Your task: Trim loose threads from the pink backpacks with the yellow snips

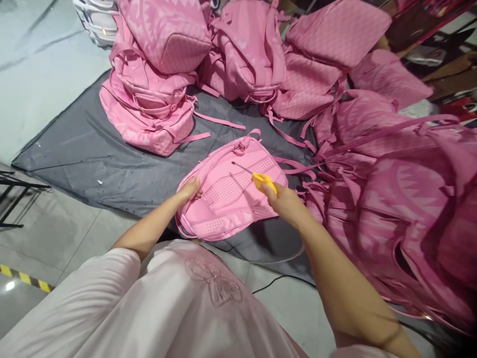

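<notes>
A pink backpack lies back side up in front of me, with its perforated padding and straps showing. My left hand grips its left edge, the fingers curled over the strap there. My right hand is closed round a yellow-handled tool and is over the backpack's right part. A thin dark shaft runs from the handle to the upper left, ending in a small dark tip above the back panel. The exact kind of tool is unclear, and I cannot tell whether its tip touches the fabric.
A grey sheet covers the table under the backpack. Pink backpacks stand stacked along the far side, and more backpacks are heaped at the right. White bags sit at the far left. A black cable runs below the table edge.
</notes>
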{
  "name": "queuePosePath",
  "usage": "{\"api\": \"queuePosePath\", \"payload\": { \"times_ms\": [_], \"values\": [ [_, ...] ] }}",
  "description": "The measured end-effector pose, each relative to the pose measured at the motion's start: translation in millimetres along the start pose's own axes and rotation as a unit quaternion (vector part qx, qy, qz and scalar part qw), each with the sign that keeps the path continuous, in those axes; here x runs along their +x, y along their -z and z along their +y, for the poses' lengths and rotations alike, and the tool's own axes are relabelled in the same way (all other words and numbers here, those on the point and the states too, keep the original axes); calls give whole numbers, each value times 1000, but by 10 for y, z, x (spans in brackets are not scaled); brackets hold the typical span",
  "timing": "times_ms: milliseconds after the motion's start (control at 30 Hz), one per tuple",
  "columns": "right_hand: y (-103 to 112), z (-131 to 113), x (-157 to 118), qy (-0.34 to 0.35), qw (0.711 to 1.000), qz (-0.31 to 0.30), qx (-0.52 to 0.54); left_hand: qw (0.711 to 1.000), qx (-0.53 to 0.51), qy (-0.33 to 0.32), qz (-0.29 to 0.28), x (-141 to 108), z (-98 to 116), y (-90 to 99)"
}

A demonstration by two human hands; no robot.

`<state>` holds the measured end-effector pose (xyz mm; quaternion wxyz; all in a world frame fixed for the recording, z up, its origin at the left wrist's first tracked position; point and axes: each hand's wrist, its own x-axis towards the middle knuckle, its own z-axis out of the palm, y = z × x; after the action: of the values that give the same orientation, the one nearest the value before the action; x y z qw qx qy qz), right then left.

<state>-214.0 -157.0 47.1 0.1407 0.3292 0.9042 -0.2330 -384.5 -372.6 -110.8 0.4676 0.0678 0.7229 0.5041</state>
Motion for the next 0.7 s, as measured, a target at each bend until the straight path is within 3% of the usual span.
{"api": "queuePosePath", "payload": {
  "times_ms": [67,133,167,233,367,467,567,633,700],
  "values": [
    [93,92,-26,3,999,31,12,981,133,-127,60,-111,-43,-142],
    [149,129,-92,9,999,45,3,922,291,-229,111,-196,-94,-286],
    [148,115,-136,-6,998,61,-26,889,358,-253,130,-216,-116,-347],
    [84,31,-229,-43,992,57,-102,855,432,-246,151,-199,-147,-430],
    [-100,-162,-330,-31,982,-81,-169,846,456,-218,167,-56,-142,-433],
    [-90,-126,-345,-80,977,-22,-195,842,457,-228,176,-67,-128,-394],
    [8,53,-380,-43,984,-84,-153,827,448,-279,193,-278,-157,-470],
    [83,193,-411,-46,984,-102,-136,817,443,-337,153,-478,-206,-607],
    [149,315,-446,-119,978,-34,-170,800,460,-382,61,-657,-272,-786]
  ]
}}
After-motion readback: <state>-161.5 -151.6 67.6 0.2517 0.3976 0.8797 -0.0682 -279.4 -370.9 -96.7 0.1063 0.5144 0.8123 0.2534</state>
